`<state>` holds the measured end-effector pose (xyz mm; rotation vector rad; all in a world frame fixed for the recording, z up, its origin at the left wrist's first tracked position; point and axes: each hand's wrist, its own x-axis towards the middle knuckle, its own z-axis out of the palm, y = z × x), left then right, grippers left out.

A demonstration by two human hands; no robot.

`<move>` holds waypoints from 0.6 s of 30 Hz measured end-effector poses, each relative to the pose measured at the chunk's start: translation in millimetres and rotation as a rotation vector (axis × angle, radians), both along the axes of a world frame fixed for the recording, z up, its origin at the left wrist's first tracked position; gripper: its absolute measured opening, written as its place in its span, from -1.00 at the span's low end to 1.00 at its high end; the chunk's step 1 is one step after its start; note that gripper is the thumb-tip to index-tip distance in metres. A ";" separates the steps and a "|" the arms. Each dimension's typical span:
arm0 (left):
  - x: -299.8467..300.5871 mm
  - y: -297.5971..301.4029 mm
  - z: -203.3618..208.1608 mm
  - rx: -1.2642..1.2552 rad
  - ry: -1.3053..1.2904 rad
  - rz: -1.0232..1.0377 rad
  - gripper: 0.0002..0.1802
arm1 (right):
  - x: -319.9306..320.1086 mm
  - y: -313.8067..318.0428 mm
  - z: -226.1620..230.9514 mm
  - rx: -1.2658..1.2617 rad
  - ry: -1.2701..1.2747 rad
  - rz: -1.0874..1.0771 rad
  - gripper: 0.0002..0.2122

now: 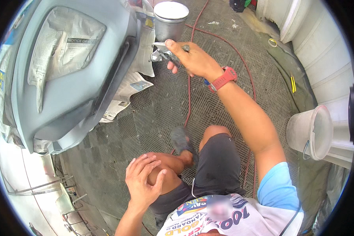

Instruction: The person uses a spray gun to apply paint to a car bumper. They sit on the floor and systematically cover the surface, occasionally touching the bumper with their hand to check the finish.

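Holding the spray gun, grasped in the right hand, square to the grey bumper at upper left should help evenness.

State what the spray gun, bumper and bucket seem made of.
Spray gun: probably metal, shiny; bright silvery glints show.
Bumper: perhaps plastic, given its moulded curves, but a dull grey coat hides the base.
Bucket: likely plastic, cloudy white, with a smooth, semi-translucent wall.
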<state>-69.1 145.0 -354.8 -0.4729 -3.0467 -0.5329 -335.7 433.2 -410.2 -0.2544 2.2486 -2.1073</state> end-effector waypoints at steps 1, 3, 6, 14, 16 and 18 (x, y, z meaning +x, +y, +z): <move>-4.4 -0.7 -4.8 0.021 -0.001 -0.002 -0.70 | -4.0 0.0 2.1 0.000 -0.010 -0.005 -0.22; -22.3 3.2 -20.7 0.091 -0.023 -0.049 -0.70 | -16.5 -1.4 6.8 0.019 -0.017 -0.040 -0.23; -63.0 19.7 -37.3 0.150 -0.074 -0.127 -0.69 | -41.9 1.0 2.9 0.032 0.049 -0.128 -0.24; -178.7 77.0 -86.7 0.245 -0.206 -0.360 -0.58 | -66.8 8.5 -14.8 0.078 0.172 -0.159 -0.30; -207.9 92.1 -102.9 0.290 -0.243 -0.392 -0.59 | -72.4 13.1 -9.3 0.070 0.149 -0.056 -0.33; -231.8 110.7 -113.2 0.314 -0.304 -0.415 -0.55 | -82.6 21.9 3.0 0.066 0.076 0.032 -0.33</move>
